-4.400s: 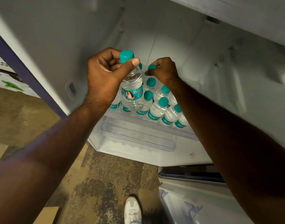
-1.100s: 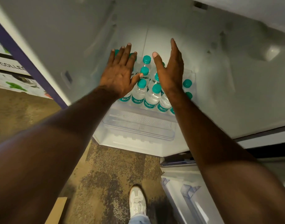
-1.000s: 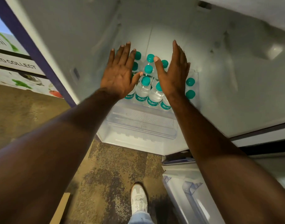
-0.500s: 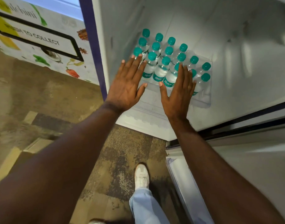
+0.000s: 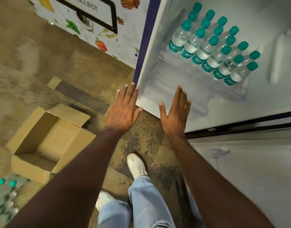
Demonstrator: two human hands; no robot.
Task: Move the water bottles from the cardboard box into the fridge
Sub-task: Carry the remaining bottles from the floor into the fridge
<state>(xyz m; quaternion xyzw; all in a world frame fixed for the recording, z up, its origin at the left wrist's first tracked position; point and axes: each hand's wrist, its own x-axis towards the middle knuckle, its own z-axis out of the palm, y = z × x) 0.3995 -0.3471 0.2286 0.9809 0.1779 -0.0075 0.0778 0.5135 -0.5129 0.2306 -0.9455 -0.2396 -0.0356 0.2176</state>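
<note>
Both hands, left hand and right hand, hover flat and empty before the fridge, fingers straight. Water bottles stand in tight rows on its shelf; the cardboard box on the floor looks emptied, more bottles beside it. Risk: crowding another bottle in could topple the front row

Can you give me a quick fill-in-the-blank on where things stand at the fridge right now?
1. The bottles in the fridge all have ____ caps.
2. Both the left hand and right hand hold ____.
3. The box on the floor stands ____, flaps up.
4. More bottles lie at the view's bottom ____ corner.

Missing words: teal; nothing; open; left
</note>
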